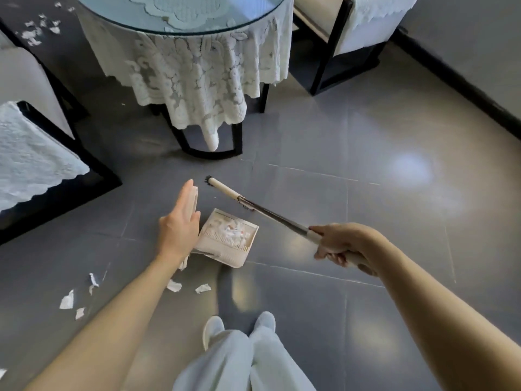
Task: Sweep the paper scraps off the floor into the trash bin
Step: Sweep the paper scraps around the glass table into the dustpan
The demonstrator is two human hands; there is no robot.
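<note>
A beige dustpan stands on the grey floor in front of my feet, with white paper scraps inside it. My left hand is flat with straight fingers, lying against a white upright piece at the dustpan's left side. My right hand grips the white end of a long metal pole. The pole slants up and left over the dustpan to a white end with a dark tip. Loose paper scraps lie on the floor at the lower left, and two more scraps lie just behind the dustpan. No trash bin is in view.
A round glass table with a lace cloth stands ahead on black legs. Black-framed chairs stand at the left and upper right. More scraps lie on the floor at the far left. A wall with a dark skirting runs along the right.
</note>
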